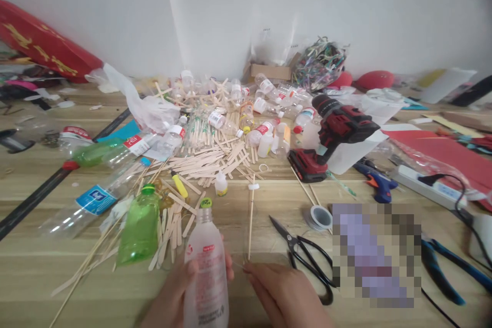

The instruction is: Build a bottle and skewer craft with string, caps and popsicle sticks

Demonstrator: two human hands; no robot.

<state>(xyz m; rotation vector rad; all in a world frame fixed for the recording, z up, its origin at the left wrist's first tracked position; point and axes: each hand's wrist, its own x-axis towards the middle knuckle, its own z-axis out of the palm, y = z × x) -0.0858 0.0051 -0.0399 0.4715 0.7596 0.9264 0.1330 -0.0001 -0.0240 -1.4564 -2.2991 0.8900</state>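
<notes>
My left hand (pixel 175 287) is wrapped around a frosted white plastic bottle (pixel 206 271) with pink print and a green cap, held upright and close to me. To its right, my right hand (pixel 282 289) has its fingers pinched together, apparently on a thin clear thread (pixel 239 265) that is hard to make out. Just beyond those fingertips is a thin wooden stick (pixel 251 220) with a small white ring (pixel 254 186) near its far end. Whether the fingers touch the stick I cannot tell. Black-handled scissors (pixel 295 246) lie right of my right hand.
Ahead are a small glue bottle (pixel 221 184), piled craft sticks (pixel 215 161), several clear bottles and a red cordless drill (pixel 332 130). A green bottle (pixel 138 230) lies left. Rightward are a wire spool (pixel 320 218), glue gun (pixel 378 184), pliers (pixel 442 266) and power strip (pixel 426 184).
</notes>
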